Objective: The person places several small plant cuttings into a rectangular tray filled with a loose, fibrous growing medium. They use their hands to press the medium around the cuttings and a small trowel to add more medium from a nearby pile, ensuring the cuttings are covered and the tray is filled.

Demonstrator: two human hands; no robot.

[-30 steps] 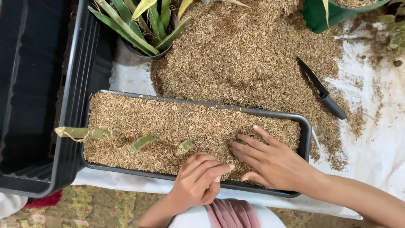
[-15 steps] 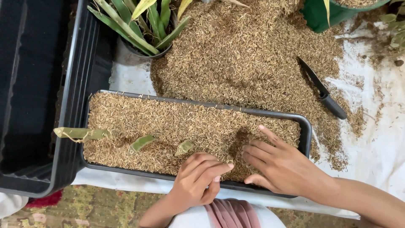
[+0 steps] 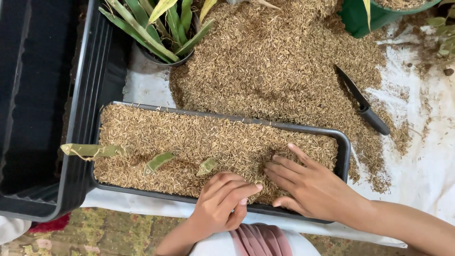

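- Head view looks straight down on a long black tray (image 3: 343,156) that is filled nearly to its rim with dry brown husks (image 3: 189,137).
- Three leaf cuttings already stand in the husks in a row: a long one (image 3: 92,150) that hangs over the left end of the tray, a middle one (image 3: 159,161) and a short one (image 3: 207,166). I judge these three as planted.
- The right part of the tray has no cutting yet, so this part seems to be what is left.
- The right hand (image 3: 310,187) lies flat on the husks at this right part, with open and spread fingers; it grips nothing. Just before its fingertips there is a small darker hollow in the husks.
- The left hand (image 3: 222,201) is at the near rim of the tray, with fingers curled loosely inward. I cannot tell if it holds something small; nothing shows in it.
- Behind the tray a big heap of loose husks (image 3: 279,61) lies on a white sheet (image 3: 426,170), and a black knife (image 3: 362,106) rests at the heap's right edge, well apart from both hands.
- A potted plant with long green leaves (image 3: 156,28) stands behind the tray at the left, a green pot (image 3: 360,19) at the top right, and a large black bin (image 3: 42,118) on the left side.
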